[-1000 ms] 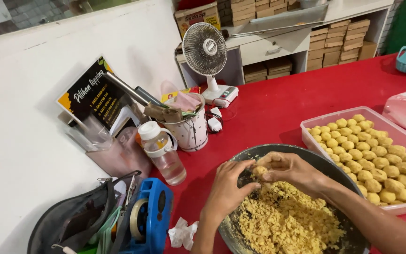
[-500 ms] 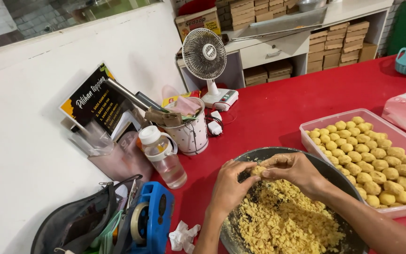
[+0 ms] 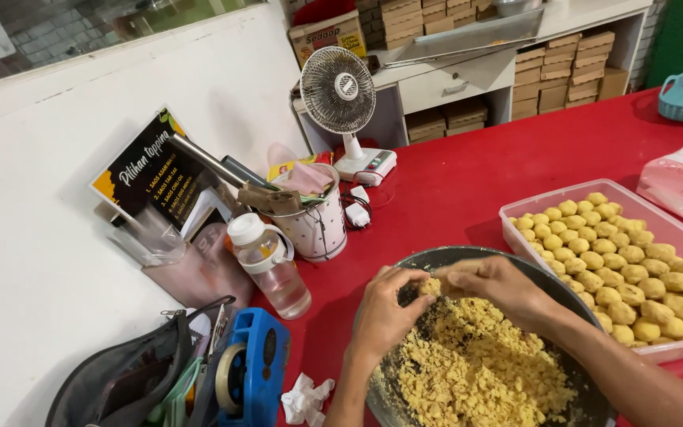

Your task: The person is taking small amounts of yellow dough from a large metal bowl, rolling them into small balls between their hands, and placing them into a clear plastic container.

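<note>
Our left hand reaches up from the bottom edge, forearm bare, wrist bent slightly, fingers curled inward and pinched together at the tips. Our right hand comes in from the lower right on a long bare forearm, palm down, knuckles raised, fingers bent toward the left hand. Both sets of fingertips meet, nearly touching, closed around a small crumbly bit between them.
</note>
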